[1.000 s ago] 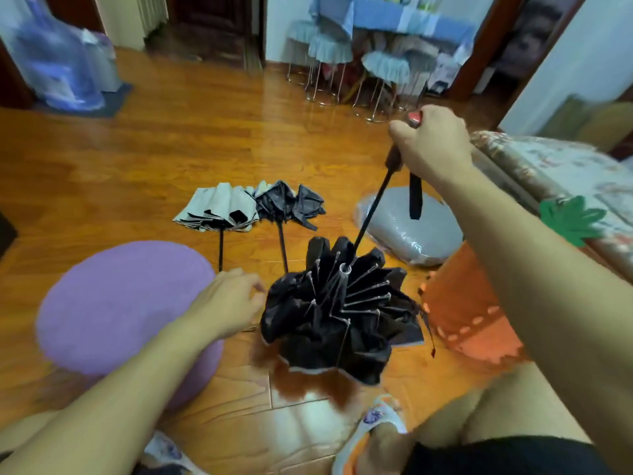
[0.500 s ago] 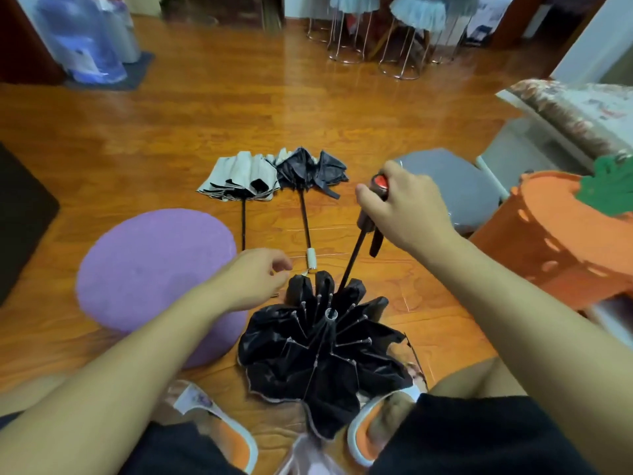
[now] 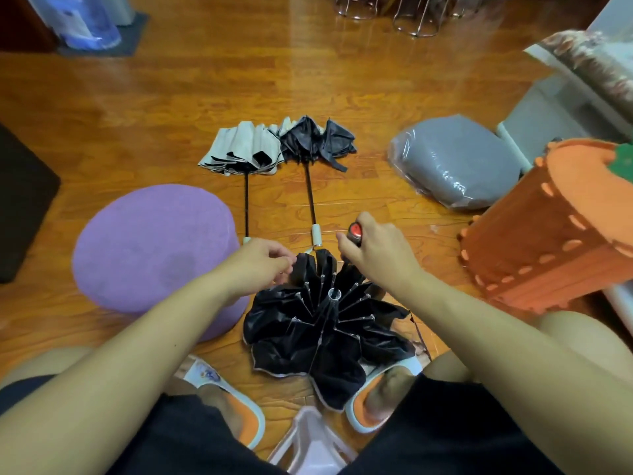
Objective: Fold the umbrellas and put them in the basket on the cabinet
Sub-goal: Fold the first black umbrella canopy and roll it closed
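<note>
A black umbrella (image 3: 325, 334) stands canopy-down on the wooden floor between my feet, its ribs splayed and its shaft pushed in short. My right hand (image 3: 373, 255) grips its handle, whose red end (image 3: 355, 230) shows above my fingers. My left hand (image 3: 263, 265) pinches the canopy's edge at the upper left. Farther out lie two collapsed umbrellas with long shafts: a cream one (image 3: 243, 149) and a black one (image 3: 313, 140). The orange felt basket (image 3: 548, 241) sits at the right.
A purple round cushion (image 3: 150, 248) lies by my left arm. A grey cushion wrapped in plastic (image 3: 455, 162) sits beyond my right hand. A white piece of furniture (image 3: 561, 97) with a floral cover stands at the far right. Chair legs (image 3: 411, 15) line the back.
My right hand has pushed the handle down toward the canopy, so the shaft is far shorter. My left hand moved in onto the canopy edge. The view tilted down.
</note>
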Tool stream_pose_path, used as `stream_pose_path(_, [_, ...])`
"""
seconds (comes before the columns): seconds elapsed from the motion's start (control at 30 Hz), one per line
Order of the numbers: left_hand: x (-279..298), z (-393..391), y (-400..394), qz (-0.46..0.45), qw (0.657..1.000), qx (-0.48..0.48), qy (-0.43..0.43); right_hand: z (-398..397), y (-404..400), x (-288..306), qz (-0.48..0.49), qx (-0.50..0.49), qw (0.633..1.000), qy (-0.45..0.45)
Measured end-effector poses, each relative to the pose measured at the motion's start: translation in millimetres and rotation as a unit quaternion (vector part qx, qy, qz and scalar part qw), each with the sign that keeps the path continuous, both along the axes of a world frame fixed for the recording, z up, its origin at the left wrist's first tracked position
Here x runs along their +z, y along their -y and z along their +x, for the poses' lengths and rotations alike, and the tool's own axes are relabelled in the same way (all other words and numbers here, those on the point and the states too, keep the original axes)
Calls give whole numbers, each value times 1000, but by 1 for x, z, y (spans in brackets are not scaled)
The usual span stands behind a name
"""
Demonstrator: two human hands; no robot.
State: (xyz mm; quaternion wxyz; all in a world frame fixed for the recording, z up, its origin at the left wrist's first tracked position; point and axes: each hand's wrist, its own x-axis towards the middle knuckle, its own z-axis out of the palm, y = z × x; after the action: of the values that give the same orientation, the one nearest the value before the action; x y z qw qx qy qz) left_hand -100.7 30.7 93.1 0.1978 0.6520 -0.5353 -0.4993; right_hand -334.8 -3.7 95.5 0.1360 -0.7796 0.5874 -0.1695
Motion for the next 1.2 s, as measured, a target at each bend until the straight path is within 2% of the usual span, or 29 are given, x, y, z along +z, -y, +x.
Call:
stream_pose_path(0.13, [-31, -8, 6, 17, 1000, 0, 3, -4, -6, -50, 39, 2, 999, -12])
stream_pose_path(0.33, [-68, -54, 3, -1, 998, -44, -35, 11, -3, -96, 12, 21, 1000, -18])
stream_pose_path(0.57, [-100, -57, 21, 61, 993, -105, -2, -4, -8, -144, 49, 47, 998, -14])
stream_pose_path(0.67, [-113, -58, 31, 98, 988, -119, -13, -8, -8, -161, 57, 43, 997, -18])
stream_pose_path(0.9, [-108, -59, 31, 108, 987, -121, 22, -3, -9, -164, 58, 33, 998, -9])
stream_pose_path(1.0, [-93, -48, 22, 112, 987, -101, 56, -1, -13, -155, 105, 23, 994, -32])
stream_pose_path(1.1, [-63, -30, 12, 106, 989, -78, 72, -17, -2, -134, 201, -60, 978, -6])
stream_pose_path(1.2, [-31, -6, -1, 68, 995, -64, 45, -41, 8, -96, 203, -130, 970, 43])
